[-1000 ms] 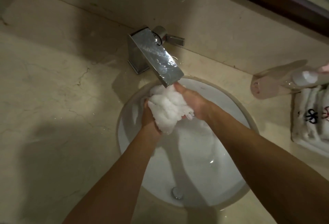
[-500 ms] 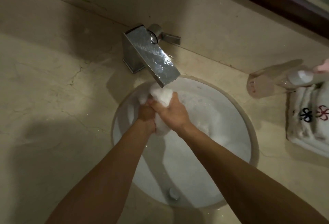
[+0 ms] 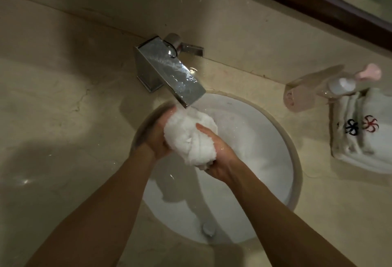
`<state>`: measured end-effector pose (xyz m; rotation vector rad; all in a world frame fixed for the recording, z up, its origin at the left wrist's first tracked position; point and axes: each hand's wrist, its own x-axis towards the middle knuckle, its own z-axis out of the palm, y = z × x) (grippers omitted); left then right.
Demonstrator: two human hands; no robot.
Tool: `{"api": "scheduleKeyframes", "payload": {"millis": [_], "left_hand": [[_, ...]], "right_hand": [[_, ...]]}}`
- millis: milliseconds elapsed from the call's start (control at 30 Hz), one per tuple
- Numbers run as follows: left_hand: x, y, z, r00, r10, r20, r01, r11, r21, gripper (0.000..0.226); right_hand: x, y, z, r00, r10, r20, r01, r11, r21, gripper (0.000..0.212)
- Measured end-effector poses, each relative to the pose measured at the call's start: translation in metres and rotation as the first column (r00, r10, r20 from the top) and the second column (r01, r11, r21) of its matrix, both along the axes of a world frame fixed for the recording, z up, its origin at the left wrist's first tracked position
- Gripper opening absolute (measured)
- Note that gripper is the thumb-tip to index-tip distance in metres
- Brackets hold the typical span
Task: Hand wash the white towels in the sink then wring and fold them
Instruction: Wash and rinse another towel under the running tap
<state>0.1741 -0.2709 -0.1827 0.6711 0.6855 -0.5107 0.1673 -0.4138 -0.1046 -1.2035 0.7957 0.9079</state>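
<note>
while water runs from the square chrome faucet [image 3: 169, 71], a bunched white towel [image 3: 188, 137] is held just below the spout, above the round white sink [image 3: 275, 160]. the left hand [image 3: 158, 137] cups it from the left with its fingers curled behind the cloth, and the right hand [image 3: 216, 156] grasps its lower part from the right, thumb laid across the front. on the marble counter [image 3: 63, 118] to the right lie folded towels with embroidered flower marks [image 3: 360, 131], a clear pump bottle [image 3: 331, 86] just beside them.
</note>
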Motion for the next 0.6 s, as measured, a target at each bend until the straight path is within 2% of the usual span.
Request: {"api": "scheduleKeyframes", "payload": {"millis": [67,100,167,200,233,267,300,333,400,467,533,567,600], "left_hand": [[0.016,0.001,-0.006,0.987,-0.108,0.118,0.101,0.993,0.061,0.039],[0.019,0.0,-0.011,0.989,-0.106,0.102,0.095,0.989,0.11,0.034],[0.022,-0.01,-0.018,0.99,-0.136,0.027,0.13,0.979,0.158,0.038],[0.02,-0.014,-0.016,0.993,-0.114,-0.007,0.113,0.977,0.179,0.044],[0.02,-0.017,-0.018,0.998,-0.056,-0.009,0.057,0.974,0.22,0.046],[0.016,-0.018,-0.016,0.999,-0.024,-0.043,0.037,0.939,0.343,0.048],[0.013,-0.019,-0.015,0.995,0.028,-0.091,0.012,0.912,0.411,0.053],[0.01,-0.019,-0.011,0.989,0.061,-0.137,-0.003,0.92,0.391,0.06],[0.006,-0.023,0.003,0.98,0.087,-0.177,-0.05,0.977,0.205,0.067],[0.001,-0.029,0.017,0.966,0.145,-0.215,-0.118,0.984,0.132,0.054],[-0.004,-0.029,0.026,0.962,0.207,-0.177,-0.2,0.978,0.058,0.034],[-0.008,-0.028,0.026,0.962,0.228,-0.152,-0.241,0.968,-0.072,0.029],[-0.014,-0.025,0.026,0.964,0.216,-0.156,-0.237,0.962,-0.138,0.032]], "right_hand": [[-0.001,-0.002,-0.012,0.971,0.213,0.113,-0.184,0.958,-0.22,0.055],[-0.004,-0.004,-0.015,0.916,0.36,0.176,-0.286,0.896,-0.341,0.051],[-0.009,-0.01,-0.017,0.729,0.643,0.236,-0.431,0.698,-0.572,0.048],[-0.012,-0.013,-0.017,0.612,0.763,0.205,-0.477,0.564,-0.674,0.051],[-0.012,-0.015,-0.017,0.522,0.837,0.166,-0.483,0.45,-0.751,0.055],[-0.01,-0.015,-0.016,0.454,0.883,0.119,-0.486,0.357,-0.798,0.058],[-0.007,-0.016,-0.016,0.403,0.911,0.085,-0.487,0.291,-0.823,0.059],[-0.002,-0.014,-0.012,0.375,0.924,0.076,-0.478,0.263,-0.838,0.058],[0.01,-0.01,-0.008,0.361,0.928,0.093,-0.461,0.265,-0.847,0.055],[0.021,-0.003,-0.004,0.361,0.929,0.084,-0.458,0.255,-0.852,0.055],[0.03,0.013,0.004,0.394,0.915,0.086,-0.482,0.285,-0.829,0.056],[0.035,0.025,0.004,0.423,0.901,0.099,-0.504,0.324,-0.801,0.054],[0.04,0.038,0.005,0.44,0.892,0.105,-0.525,0.35,-0.775,0.052]]}}
